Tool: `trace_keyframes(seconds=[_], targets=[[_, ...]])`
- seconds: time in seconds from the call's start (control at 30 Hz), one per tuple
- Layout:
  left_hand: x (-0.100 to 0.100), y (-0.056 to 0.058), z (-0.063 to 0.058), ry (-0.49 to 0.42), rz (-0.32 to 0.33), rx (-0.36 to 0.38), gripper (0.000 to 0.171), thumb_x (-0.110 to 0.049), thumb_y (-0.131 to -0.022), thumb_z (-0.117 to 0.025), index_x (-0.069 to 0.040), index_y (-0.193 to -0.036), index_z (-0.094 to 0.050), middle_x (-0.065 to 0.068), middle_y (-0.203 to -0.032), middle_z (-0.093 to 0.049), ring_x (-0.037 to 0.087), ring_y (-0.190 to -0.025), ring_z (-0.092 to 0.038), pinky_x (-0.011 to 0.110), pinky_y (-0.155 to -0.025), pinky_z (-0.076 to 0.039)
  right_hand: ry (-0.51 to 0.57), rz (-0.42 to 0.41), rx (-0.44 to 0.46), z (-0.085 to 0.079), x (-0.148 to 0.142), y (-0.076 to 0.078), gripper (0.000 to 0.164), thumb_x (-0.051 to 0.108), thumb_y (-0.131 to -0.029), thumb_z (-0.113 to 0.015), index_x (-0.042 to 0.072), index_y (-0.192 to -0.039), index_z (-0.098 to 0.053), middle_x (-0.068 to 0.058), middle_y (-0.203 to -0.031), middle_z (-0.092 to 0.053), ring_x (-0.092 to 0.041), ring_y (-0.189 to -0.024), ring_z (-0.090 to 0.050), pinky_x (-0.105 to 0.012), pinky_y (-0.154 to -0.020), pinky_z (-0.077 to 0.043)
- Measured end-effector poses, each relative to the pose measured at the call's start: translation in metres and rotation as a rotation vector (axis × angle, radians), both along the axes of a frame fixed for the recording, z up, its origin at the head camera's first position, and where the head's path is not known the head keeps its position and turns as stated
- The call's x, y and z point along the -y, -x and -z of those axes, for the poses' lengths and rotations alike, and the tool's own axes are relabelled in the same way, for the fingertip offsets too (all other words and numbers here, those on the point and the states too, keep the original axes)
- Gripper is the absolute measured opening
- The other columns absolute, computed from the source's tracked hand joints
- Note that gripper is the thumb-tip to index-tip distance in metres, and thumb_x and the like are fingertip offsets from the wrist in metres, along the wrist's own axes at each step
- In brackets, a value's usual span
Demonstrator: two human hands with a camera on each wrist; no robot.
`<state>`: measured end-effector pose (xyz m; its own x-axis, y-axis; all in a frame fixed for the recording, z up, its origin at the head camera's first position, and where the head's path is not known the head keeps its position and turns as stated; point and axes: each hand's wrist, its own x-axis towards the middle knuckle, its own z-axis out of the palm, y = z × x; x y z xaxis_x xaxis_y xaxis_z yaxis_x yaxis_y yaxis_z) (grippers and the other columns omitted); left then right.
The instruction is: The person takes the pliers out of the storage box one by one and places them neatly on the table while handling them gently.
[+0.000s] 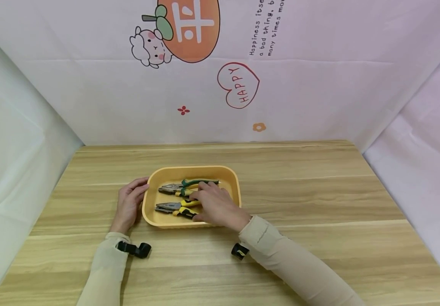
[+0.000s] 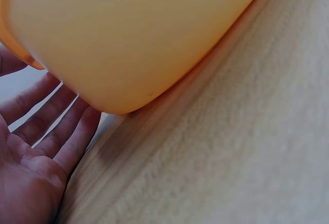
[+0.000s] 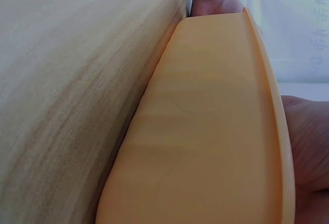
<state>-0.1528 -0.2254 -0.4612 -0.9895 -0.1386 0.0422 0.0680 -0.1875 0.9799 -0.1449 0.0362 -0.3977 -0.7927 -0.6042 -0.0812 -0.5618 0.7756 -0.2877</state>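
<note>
A shallow yellow plastic bin [image 1: 192, 225] stands on the table with two pairs of pliers lying in it. Nearer to me are long-nose pliers [image 1: 170, 207] with yellow-and-black handles, jaws pointing left. Behind them lie combination pliers [image 1: 171, 188] with green-and-yellow handles. My right hand [image 1: 217, 205] reaches over the bin's near right rim and grips the long-nose pliers' handles between thumb and fingers; the palm hides the handle ends. At the bin's left end, my left hand [image 1: 129, 203] rests its extended fingers [image 2: 72, 126] against the outer wall.
The wood-grain table [image 1: 311, 204] extends to both sides of the bin. A white printed cloth [image 1: 300, 97] hangs behind it, with more white sheeting at left and right. Each wrist carries a black strap-on camera, such as the left one [image 1: 137, 250].
</note>
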Motion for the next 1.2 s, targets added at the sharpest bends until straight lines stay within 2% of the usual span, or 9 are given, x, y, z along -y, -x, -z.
trace_keyframes(seconds=[0.17, 0.43, 0.67, 0.8, 0.93, 1.07, 1.2], targets=[[0.000, 0.000, 0.000, 0.003, 0.000, -0.002, 0.036, 0.001, -0.101, -0.054, 0.026, -0.128, -0.051, -0.002, -0.102, -0.072, 0.010, -0.094, -0.070, 0.022, -0.081, -0.058, 0.008, 0.006, 0.003, 0.000, 0.001, -0.001, 0.052, 0.039, -0.083, -0.086, 0.020, -0.130, -0.071, 0.001, -0.114, -0.059, -0.019, -0.099, -0.051, -0.039, -0.076, -0.049], [0.001, 0.000, 0.001, -0.004, 0.002, -0.012, 0.030, 0.001, -0.101, -0.056, 0.019, -0.124, -0.060, -0.001, -0.103, -0.072, 0.011, -0.095, -0.070, 0.022, -0.081, -0.059, 0.008, -0.003, -0.001, 0.000, -0.001, 0.001, 0.052, 0.042, -0.083, -0.085, 0.021, -0.128, -0.072, 0.003, -0.108, -0.058, -0.016, -0.090, -0.047, -0.027, -0.063, -0.043], [0.001, 0.000, 0.001, -0.006, -0.006, -0.001, 0.031, 0.001, -0.101, -0.056, 0.021, -0.125, -0.057, 0.000, -0.103, -0.072, 0.011, -0.094, -0.070, 0.023, -0.081, -0.059, 0.030, 0.015, 0.008, 0.002, -0.002, 0.002, 0.052, 0.043, -0.082, -0.085, 0.022, -0.128, -0.072, 0.004, -0.108, -0.058, -0.015, -0.093, -0.048, -0.027, -0.064, -0.042], [0.001, 0.000, 0.001, -0.006, -0.010, 0.002, 0.034, 0.002, -0.101, -0.055, 0.024, -0.126, -0.055, -0.001, -0.102, -0.072, 0.011, -0.093, -0.070, 0.022, -0.080, -0.059, 0.065, 0.039, 0.029, 0.003, -0.004, 0.002, 0.054, 0.043, -0.082, -0.085, 0.022, -0.130, -0.071, 0.002, -0.115, -0.059, -0.016, -0.099, -0.051, -0.029, -0.069, -0.044], [0.001, 0.000, 0.001, -0.006, -0.005, 0.000, 0.030, 0.001, -0.101, -0.056, 0.020, -0.124, -0.059, 0.000, -0.103, -0.072, 0.011, -0.094, -0.070, 0.023, -0.081, -0.059, 0.120, 0.054, 0.038, 0.003, -0.006, 0.003, 0.054, 0.041, -0.082, -0.086, 0.020, -0.130, -0.071, 0.000, -0.119, -0.060, -0.019, -0.106, -0.052, -0.032, -0.073, -0.046], [0.001, 0.000, 0.002, -0.010, -0.005, -0.005, 0.026, 0.002, -0.100, -0.056, 0.015, -0.121, -0.064, 0.001, -0.103, -0.072, 0.012, -0.094, -0.070, 0.023, -0.081, -0.059, 0.171, 0.062, 0.029, 0.002, -0.008, 0.004, 0.054, 0.040, -0.081, -0.087, 0.019, -0.129, -0.072, 0.000, -0.113, -0.060, -0.019, -0.103, -0.051, -0.032, -0.073, -0.046], [0.002, 0.001, 0.003, -0.006, -0.003, -0.009, 0.028, 0.001, -0.100, -0.055, 0.017, -0.122, -0.062, 0.001, -0.103, -0.072, 0.011, -0.095, -0.070, 0.023, -0.081, -0.059, 0.217, 0.072, 0.009, -0.002, -0.012, 0.004, 0.055, 0.040, -0.081, -0.087, 0.018, -0.130, -0.071, 0.001, -0.106, -0.057, -0.017, -0.095, -0.049, -0.030, -0.068, -0.044]])
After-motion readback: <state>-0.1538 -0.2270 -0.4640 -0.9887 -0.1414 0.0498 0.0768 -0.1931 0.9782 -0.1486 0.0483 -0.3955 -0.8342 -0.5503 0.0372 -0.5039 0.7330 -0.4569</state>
